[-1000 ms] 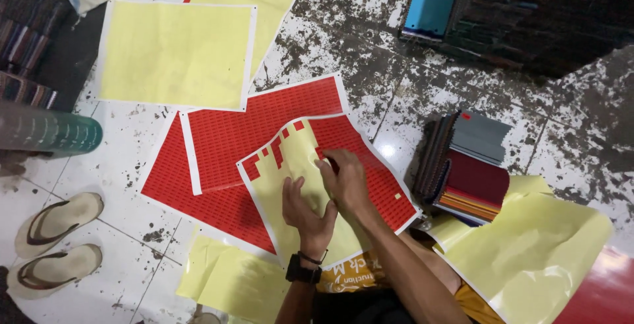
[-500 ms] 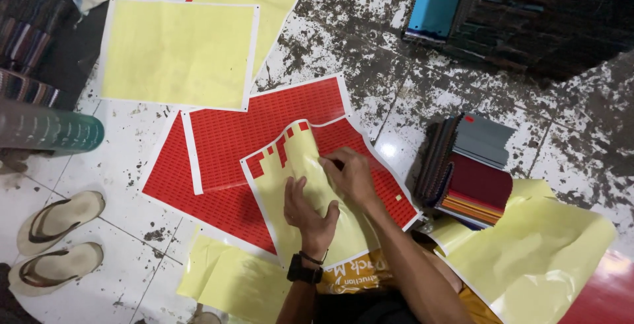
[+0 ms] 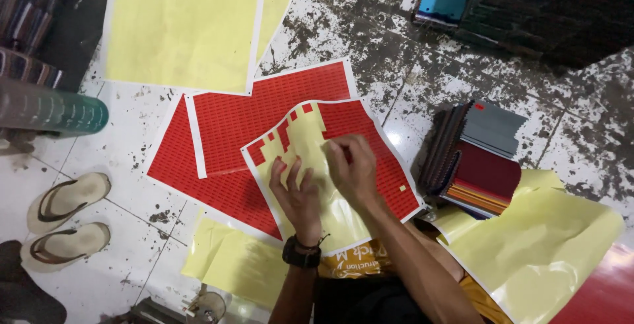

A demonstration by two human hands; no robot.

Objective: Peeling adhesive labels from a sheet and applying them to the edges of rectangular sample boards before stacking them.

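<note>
Yellow backing paper, glossy and crumpled, heaped at lower right [image 3: 548, 245]; another creased yellow piece at bottom centre [image 3: 231, 261]. Black watch [image 3: 301, 255] strapped on left wrist. Left hand [image 3: 297, 195] flat, fingers spread and relaxed, pressing down on top sticker sheet [image 3: 330, 165]; gripping nothing. Right hand [image 3: 353, 169] just beside it, fingertips bunched on same sheet, pinching something too small to make out, probably one red square. Sheet rectangular, white-bordered, lying on floor right in front of the knees; centre peeled to waxy yellow, stepped edge of red squares remaining at upper left, solid red grid along right side. Two more full red grid sheets [image 3: 264, 109] underneath, overlapping, fanned to the left. Stack of spiral-bound books [image 3: 485, 159] to the right, grey and maroon covers, touching sheet corner. Pair of tan flip-flops [image 3: 66, 221] at far left. Green ribbed cylinder [image 3: 56, 109] above those. Farther off, flat matte yellow sheet [image 3: 181, 33], white border. Speckled grey-white floor tile [image 3: 429, 66] beyond.
</note>
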